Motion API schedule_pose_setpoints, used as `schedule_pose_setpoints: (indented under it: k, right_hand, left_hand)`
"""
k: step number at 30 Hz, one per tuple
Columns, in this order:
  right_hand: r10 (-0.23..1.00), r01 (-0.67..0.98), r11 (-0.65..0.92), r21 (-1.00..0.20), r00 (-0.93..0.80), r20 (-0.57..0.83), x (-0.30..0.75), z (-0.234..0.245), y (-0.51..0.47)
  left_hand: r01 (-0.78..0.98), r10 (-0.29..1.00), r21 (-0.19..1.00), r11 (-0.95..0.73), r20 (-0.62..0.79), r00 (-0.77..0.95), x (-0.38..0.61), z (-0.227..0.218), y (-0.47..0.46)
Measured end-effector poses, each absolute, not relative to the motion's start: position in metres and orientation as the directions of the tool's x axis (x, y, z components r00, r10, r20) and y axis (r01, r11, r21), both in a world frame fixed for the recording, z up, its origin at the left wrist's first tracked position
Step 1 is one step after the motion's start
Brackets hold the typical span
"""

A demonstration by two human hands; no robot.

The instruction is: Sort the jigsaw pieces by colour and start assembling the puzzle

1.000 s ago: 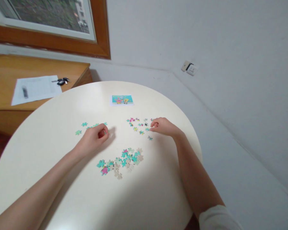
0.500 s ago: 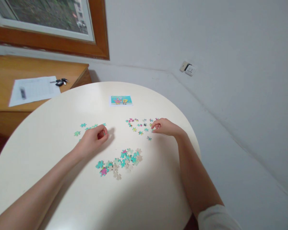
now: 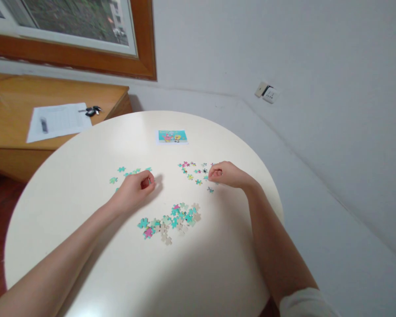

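Note:
My left hand hovers beside a loose group of teal and green puzzle pieces, partly covering them. Its thumb and forefinger meet in a pinch, and whatever lies between them is hidden. Over a second spread of small multicoloured pieces, my right hand has its fingers curled together. Its fingertips are close to a teal piece; I cannot tell if they touch it or grip anything. Nearer to me lies a heap of puzzle pieces, some teal or pink side up, others showing beige backs.
A cartoon picture card lies toward the far side of the round white table. Behind on the left, a wooden desk bears a printed sheet and keys. A wall socket is on the right.
The view has turned slightly left, so the scene sits farther right. Relative to the pieces, my right hand has shifted a little left, toward the teal piece. My left hand keeps its pinch.

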State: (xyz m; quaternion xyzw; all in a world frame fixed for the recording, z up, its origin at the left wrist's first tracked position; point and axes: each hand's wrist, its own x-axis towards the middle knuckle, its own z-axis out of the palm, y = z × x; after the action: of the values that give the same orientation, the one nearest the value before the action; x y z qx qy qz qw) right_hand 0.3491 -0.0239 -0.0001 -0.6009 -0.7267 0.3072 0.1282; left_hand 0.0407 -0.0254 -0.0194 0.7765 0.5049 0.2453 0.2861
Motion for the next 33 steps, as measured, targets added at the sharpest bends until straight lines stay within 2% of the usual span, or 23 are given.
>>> schedule_pose_setpoints:
  k: [4,7,10,26,33]
  right_hand:
    - [0.893,0.752,0.287,-0.594,-0.435,-0.119,0.308,-0.004,-0.029]
    - [0.791,0.643,0.442,-0.626,-0.609,-0.067,0.283,-0.009,-0.035]
    - [0.72,0.566,0.52,-0.64,-0.693,-0.028,0.271,-0.013,-0.04]
    - [0.689,0.618,0.542,-0.569,-0.715,-0.121,0.259,-0.007,-0.048]
    - [0.667,0.584,0.502,-0.638,-0.731,-0.145,0.256,-0.006,-0.049]
  left_hand:
    - [0.659,0.921,0.676,-0.329,0.076,0.382,0.042,-0.019,-0.026]
    - [0.668,0.92,0.667,-0.33,0.069,0.385,0.043,-0.017,-0.026]
    - [0.66,0.919,0.672,-0.336,0.079,0.387,0.044,-0.014,-0.027]
    - [0.648,0.914,0.682,-0.339,0.076,0.398,0.043,-0.02,-0.026]
    - [0.657,0.91,0.672,-0.342,0.061,0.411,0.043,-0.023,-0.027]
